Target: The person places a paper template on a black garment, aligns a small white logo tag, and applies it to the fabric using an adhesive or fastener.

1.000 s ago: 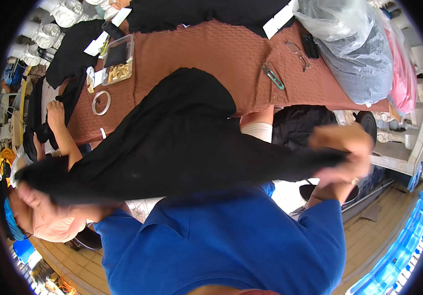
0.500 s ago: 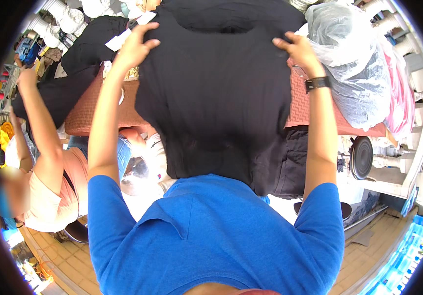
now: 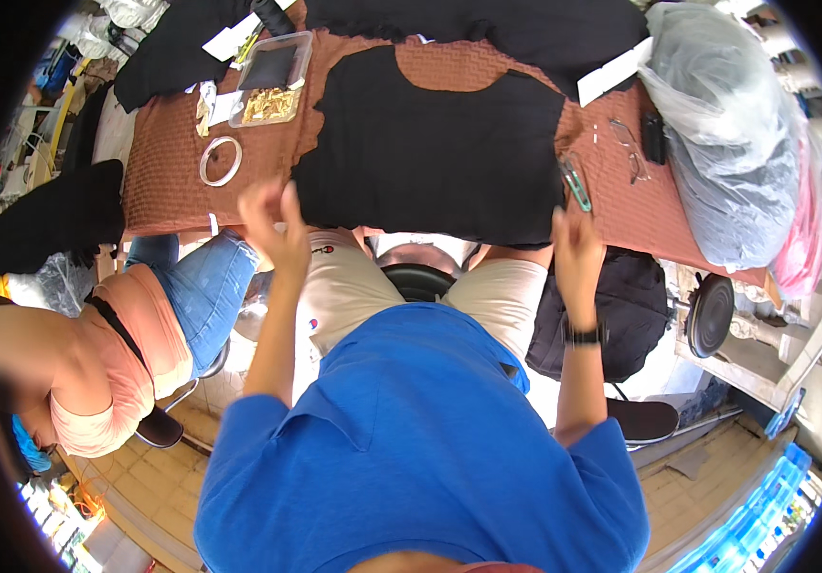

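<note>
A black cut fabric panel (image 3: 430, 143) with a curved neckline lies spread on the brown-covered table in front of me. Just off its left edge, my left hand (image 3: 277, 229) hovers slightly blurred, its fingers apart and nothing in them. My right hand (image 3: 578, 253) is by the panel's lower right corner, fingers loosely extended, with no held thing visible. Close above those fingertips lies a pair of green thread snips (image 3: 576, 183). More black fabric (image 3: 564, 38) covers the far side of the table.
On the left of the brown tablecloth (image 3: 167, 172) are a white ring-shaped roll (image 3: 221, 161) and a clear container (image 3: 272, 81) with gold pieces. Eyeglasses (image 3: 630, 153), a black case (image 3: 653, 138) and a large plastic-wrapped bundle (image 3: 716, 134) occupy the right. A person (image 3: 124, 372) sits at my left.
The black panel, held up between both hands before, now lies flat on the table. Both hands have come off it and back toward me.
</note>
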Demonstrator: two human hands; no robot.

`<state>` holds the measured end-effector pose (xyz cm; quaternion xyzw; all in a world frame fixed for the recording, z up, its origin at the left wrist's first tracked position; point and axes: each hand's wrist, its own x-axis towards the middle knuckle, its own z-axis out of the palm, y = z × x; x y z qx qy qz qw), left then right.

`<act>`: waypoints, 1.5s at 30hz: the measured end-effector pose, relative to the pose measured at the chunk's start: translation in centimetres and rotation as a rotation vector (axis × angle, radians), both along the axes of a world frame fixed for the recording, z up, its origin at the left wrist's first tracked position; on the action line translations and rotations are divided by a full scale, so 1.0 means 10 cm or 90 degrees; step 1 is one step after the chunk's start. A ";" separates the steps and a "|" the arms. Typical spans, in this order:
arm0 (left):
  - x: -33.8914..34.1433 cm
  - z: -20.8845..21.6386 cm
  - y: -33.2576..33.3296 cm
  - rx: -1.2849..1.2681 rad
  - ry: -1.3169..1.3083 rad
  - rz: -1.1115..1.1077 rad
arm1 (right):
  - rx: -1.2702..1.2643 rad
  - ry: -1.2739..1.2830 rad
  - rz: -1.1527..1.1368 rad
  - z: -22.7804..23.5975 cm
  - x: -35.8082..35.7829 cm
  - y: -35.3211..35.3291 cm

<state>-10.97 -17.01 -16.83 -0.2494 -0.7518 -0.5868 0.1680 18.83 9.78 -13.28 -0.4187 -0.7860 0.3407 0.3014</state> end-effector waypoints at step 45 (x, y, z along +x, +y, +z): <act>-0.96 0.09 1.41 -0.518 0.013 -0.060 | 0.380 -0.053 0.091 -0.45 -1.65 0.46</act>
